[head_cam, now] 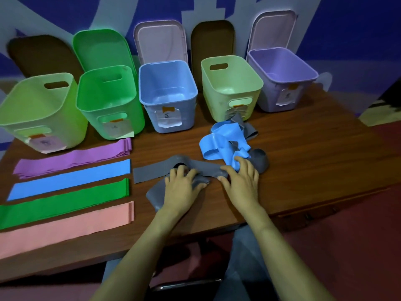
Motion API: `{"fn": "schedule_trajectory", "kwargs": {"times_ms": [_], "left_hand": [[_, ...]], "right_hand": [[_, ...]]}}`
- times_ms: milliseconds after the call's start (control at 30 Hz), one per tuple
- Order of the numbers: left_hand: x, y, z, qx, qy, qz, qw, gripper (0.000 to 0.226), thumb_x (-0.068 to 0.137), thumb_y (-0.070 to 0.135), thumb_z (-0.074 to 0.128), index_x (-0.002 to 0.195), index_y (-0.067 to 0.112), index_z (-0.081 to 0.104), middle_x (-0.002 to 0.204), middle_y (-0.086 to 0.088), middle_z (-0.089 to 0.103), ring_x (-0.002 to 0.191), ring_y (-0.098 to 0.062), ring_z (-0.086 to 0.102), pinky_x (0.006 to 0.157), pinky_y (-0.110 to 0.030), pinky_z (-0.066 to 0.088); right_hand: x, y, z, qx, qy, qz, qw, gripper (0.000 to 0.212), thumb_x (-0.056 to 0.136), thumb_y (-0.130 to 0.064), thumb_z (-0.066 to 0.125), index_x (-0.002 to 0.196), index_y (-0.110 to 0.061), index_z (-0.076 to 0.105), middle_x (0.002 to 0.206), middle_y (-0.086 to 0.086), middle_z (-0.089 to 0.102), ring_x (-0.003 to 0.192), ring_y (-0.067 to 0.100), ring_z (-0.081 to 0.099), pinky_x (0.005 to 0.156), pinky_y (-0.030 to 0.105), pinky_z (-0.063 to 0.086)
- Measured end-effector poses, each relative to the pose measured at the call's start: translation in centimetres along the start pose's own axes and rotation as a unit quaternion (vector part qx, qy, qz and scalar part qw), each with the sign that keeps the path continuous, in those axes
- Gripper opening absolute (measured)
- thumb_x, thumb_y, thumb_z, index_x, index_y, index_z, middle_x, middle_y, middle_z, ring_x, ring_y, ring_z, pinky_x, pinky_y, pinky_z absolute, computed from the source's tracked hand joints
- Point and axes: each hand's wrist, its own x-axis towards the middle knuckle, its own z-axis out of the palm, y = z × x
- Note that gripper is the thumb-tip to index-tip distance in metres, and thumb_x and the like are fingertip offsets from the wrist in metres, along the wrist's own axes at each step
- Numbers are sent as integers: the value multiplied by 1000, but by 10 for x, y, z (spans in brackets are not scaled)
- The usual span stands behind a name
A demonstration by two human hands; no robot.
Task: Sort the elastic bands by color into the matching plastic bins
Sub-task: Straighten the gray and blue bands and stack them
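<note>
Elastic bands [71, 200] lie flattened at the lower left in separate purple, blue, green and pink stacks, yet the plastic bins [186, 114] across the top all look empty, so I judge that nothing has been binned yet. At the centre, the left hand [181, 185] presses spread fingers flat on a grey band [149, 172]. Just right of it, the right hand [240, 181] bends its fingers where grey meets the crumpled blue bands [221, 140], though I cannot tell whether it grips.
</note>
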Motion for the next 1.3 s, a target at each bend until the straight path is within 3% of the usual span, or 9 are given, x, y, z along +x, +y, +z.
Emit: {"fn": "schedule_trajectory", "kwargs": {"times_ms": [133,267,467,633,900,1033,1133,1200,1300], "left_hand": [[-9,-7,2,-56,15,50,997,44,85,57,52,114,27,61,112,5,54,110,-21,45,88,-35,32],[-15,-11,-9,-80,-28,93,992,61,74,76,39,110,33,63,108,12,56,110,-14,45,87,-29,33],[-3,8,-24,-75,145,46,986,28,84,33,67,105,14,64,101,-8,55,94,-28,53,76,-39,44],[13,-3,-14,4,-22,9,1000,57,89,40,57,140,23,37,148,-9,26,135,-32,21,109,-47,25],[24,-31,-40,-129,-45,48,989,32,91,36,56,112,12,55,112,-8,59,106,-28,54,87,-40,44],[28,-37,-60,-128,-228,39,965,48,84,53,59,117,18,61,116,0,59,107,-18,55,95,-35,44],[37,-33,-63,-192,-120,-30,974,36,93,42,51,94,9,65,94,-9,65,94,-27,61,76,-30,44],[48,-29,-58,-122,-7,-71,990,32,93,36,53,109,10,62,114,-13,59,110,-33,53,88,-35,42],[60,-27,-48,-53,-6,-147,988,45,91,29,52,132,14,44,137,-16,36,128,-36,31,105,-46,29]], "right_hand": [[8,-4,2,-10,58,1,998,10,77,-24,74,80,-17,68,117,10,58,118,26,38,94,49,38],[15,-5,-9,-34,68,17,997,22,70,-16,78,84,-12,61,104,8,60,104,29,51,81,45,45],[2,6,-33,-19,144,2,989,12,79,-19,67,86,-14,59,116,7,56,115,25,36,89,47,28],[3,-12,-60,126,62,-76,987,11,94,-23,49,94,-12,51,99,3,57,94,21,52,75,31,40],[25,-45,-77,324,33,-18,945,24,85,3,51,98,-16,52,102,-3,48,87,0,48,70,3,36],[45,-24,-74,170,-146,16,974,28,86,-2,49,107,-18,58,121,4,46,115,22,44,85,21,40],[56,-17,-61,124,-92,17,988,31,87,-6,49,113,-18,61,132,5,44,131,25,30,108,37,28],[69,-20,-52,81,-44,-14,996,36,87,-10,52,122,-20,57,143,6,36,140,29,16,114,48,17],[96,-25,-32,-1,-118,18,993,63,88,-31,61,143,-31,30,157,3,0,143,32,-14,109,62,-2]]}}
